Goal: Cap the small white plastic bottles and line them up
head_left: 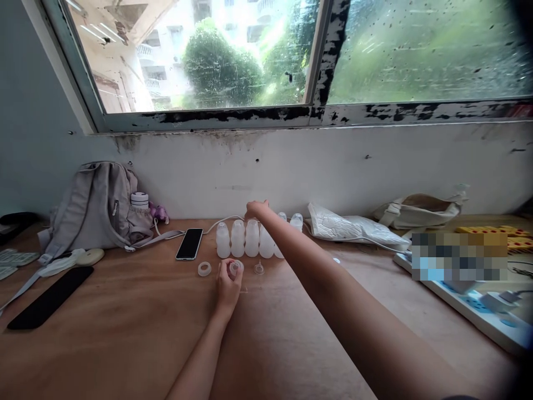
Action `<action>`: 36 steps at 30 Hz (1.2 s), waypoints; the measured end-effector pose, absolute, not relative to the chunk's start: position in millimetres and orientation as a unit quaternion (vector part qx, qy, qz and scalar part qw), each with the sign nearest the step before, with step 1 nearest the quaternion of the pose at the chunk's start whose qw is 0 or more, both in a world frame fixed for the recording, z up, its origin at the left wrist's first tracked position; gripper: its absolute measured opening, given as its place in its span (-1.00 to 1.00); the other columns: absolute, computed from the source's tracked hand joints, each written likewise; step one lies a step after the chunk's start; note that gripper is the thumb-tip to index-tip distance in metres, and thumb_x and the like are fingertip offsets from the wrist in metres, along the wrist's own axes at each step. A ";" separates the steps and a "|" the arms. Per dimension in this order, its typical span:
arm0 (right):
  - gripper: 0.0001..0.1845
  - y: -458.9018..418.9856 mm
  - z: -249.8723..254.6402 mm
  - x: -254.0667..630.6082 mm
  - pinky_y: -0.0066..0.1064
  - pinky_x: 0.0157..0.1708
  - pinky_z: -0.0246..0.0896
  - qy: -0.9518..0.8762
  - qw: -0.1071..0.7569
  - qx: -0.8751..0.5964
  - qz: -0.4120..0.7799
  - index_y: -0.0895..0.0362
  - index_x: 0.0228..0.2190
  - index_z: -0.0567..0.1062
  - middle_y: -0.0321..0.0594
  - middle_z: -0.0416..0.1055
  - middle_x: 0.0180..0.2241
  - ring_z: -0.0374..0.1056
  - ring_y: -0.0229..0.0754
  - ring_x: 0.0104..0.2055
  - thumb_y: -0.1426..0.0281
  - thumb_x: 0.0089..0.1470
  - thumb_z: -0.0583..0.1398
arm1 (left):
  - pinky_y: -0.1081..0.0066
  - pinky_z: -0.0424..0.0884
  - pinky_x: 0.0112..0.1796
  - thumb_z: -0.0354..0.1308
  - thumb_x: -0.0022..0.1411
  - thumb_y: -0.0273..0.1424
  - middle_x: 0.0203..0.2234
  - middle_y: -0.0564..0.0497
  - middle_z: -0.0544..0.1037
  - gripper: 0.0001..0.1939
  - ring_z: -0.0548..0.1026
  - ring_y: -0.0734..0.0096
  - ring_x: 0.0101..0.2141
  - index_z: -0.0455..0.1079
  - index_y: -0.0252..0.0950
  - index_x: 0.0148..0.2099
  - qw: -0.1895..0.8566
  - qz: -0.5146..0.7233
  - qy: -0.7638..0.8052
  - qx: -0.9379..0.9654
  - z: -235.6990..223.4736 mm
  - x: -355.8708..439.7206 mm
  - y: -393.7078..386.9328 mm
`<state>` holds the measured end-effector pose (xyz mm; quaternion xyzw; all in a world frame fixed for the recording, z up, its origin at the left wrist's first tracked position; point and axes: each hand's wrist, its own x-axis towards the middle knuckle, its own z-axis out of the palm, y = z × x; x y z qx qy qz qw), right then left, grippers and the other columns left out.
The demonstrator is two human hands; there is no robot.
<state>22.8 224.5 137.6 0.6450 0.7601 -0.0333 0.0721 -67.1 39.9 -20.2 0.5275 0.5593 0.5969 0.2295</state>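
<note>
A brown wooden desk (137, 322) is standing below a window (233, 66). Your left hand (229, 284) is gripping a small, round, translucent plastic piece (237, 268) before a row of frosted white plastic bottles (251, 240); your right hand (257, 209) is hovering near the row's far side, fingers partly hidden, grip indiscernible.

The row of bottles (237, 239) stands on the table (141, 316). Left of the row lies the phone (189, 244), and farther left the backpack (97, 205); right, the packet (353, 228), then the power strip (466, 305); before it, the ring (204, 274) and teat (259, 269); behind, the wall (233, 180).
</note>
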 end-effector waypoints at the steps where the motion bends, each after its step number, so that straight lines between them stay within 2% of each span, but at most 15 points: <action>1: -0.53 225.1 137.6 23.3 0.00 -0.19 -0.07 0.758 0.077 0.646 -0.035 0.17 -0.27 0.39 -0.06 0.37 -0.28 0.27 0.05 -0.21 0.29 -0.32 0.27 | 0.40 0.30 -0.27 0.06 0.02 -0.35 -0.32 -0.01 0.35 -0.80 0.37 0.41 -0.32 0.22 -0.24 -0.24 0.232 0.598 0.559 0.526 -20.6 -67.1 40.1; 8: -0.60 224.3 134.2 25.5 -0.05 -0.22 0.01 0.757 0.079 0.647 -0.041 0.16 -0.31 0.40 -0.12 0.40 -0.36 0.30 -0.03 -0.26 0.48 -0.34 0.26 | 0.39 0.31 -0.27 0.04 0.06 -0.29 -0.29 -0.03 0.36 -0.77 0.38 0.39 -0.30 0.19 -0.24 -0.21 0.270 0.610 0.546 0.507 -18.0 -66.6 39.3; 14: -0.66 212.6 156.5 32.4 -0.15 -0.23 0.07 0.763 0.015 0.646 -0.019 0.16 -0.31 0.41 -0.08 0.37 -0.29 0.31 -0.06 -0.27 0.38 -0.25 0.24 | 0.36 0.31 -0.25 0.05 0.04 -0.26 -0.28 -0.04 0.36 -0.75 0.38 0.36 -0.29 0.20 -0.24 -0.21 0.280 0.618 0.541 0.497 -16.0 -63.8 38.7; 18: -0.71 197.4 189.7 42.9 -0.31 -0.32 0.13 0.771 -0.053 0.634 0.006 0.14 -0.32 0.41 -0.11 0.36 -0.29 0.29 -0.11 -0.27 0.32 -0.18 0.19 | 0.35 0.31 -0.24 0.05 0.05 -0.26 -0.28 -0.04 0.36 -0.75 0.38 0.35 -0.28 0.20 -0.23 -0.22 0.279 0.617 0.541 0.499 -15.7 -62.4 38.4; 21: -0.66 175.3 210.9 55.7 -0.36 -0.30 0.11 0.776 -0.116 0.619 0.041 0.13 -0.22 0.36 -0.11 0.32 -0.21 0.24 -0.10 -0.18 0.29 -0.10 0.12 | 0.35 0.31 -0.24 0.04 0.06 -0.26 -0.28 -0.05 0.36 -0.75 0.38 0.34 -0.27 0.20 -0.24 -0.21 0.279 0.621 0.539 0.496 -13.9 -62.4 37.1; 23: -0.65 154.0 218.3 66.7 -0.37 -0.30 0.09 0.778 -0.205 0.589 0.078 0.14 -0.18 0.32 -0.11 0.31 -0.21 0.21 -0.09 -0.16 0.28 -0.05 0.07 | 0.35 0.32 -0.24 0.02 0.08 -0.26 -0.27 -0.06 0.36 -0.75 0.38 0.34 -0.26 0.19 -0.24 -0.20 0.280 0.626 0.536 0.492 -11.9 -62.6 35.8; 25: -0.67 129.1 218.7 78.1 -0.38 -0.33 0.08 0.777 -0.293 0.548 0.100 0.15 -0.20 0.32 -0.14 0.32 -0.24 0.23 -0.12 -0.22 0.28 -0.04 0.05 | 0.35 0.32 -0.25 0.01 0.08 -0.25 -0.27 -0.06 0.36 -0.75 0.38 0.34 -0.26 0.19 -0.25 -0.20 0.283 0.633 0.532 0.486 -10.0 -62.8 34.6; 29: -0.67 79.1 196.2 96.1 -0.42 -0.35 0.07 0.796 -0.354 0.486 0.068 0.14 -0.20 0.31 -0.18 0.32 -0.29 0.25 -0.18 -0.30 0.32 -0.06 0.07 | 0.34 0.33 -0.25 0.01 0.07 -0.23 -0.26 -0.08 0.37 -0.71 0.39 0.31 -0.25 0.21 -0.26 -0.18 0.280 0.637 0.532 0.482 -9.8 -63.5 33.8; 36: -0.70 32.4 110.9 110.5 -0.43 -0.38 0.09 0.826 -0.304 0.472 -0.049 0.08 -0.27 0.35 -0.23 0.36 -0.35 0.27 -0.19 -0.33 0.39 -0.16 0.15 | 0.36 0.31 -0.24 0.03 0.06 -0.23 -0.29 -0.04 0.42 -0.74 0.41 0.32 -0.26 0.26 -0.24 -0.21 0.264 0.627 0.529 0.507 -13.2 -63.4 30.9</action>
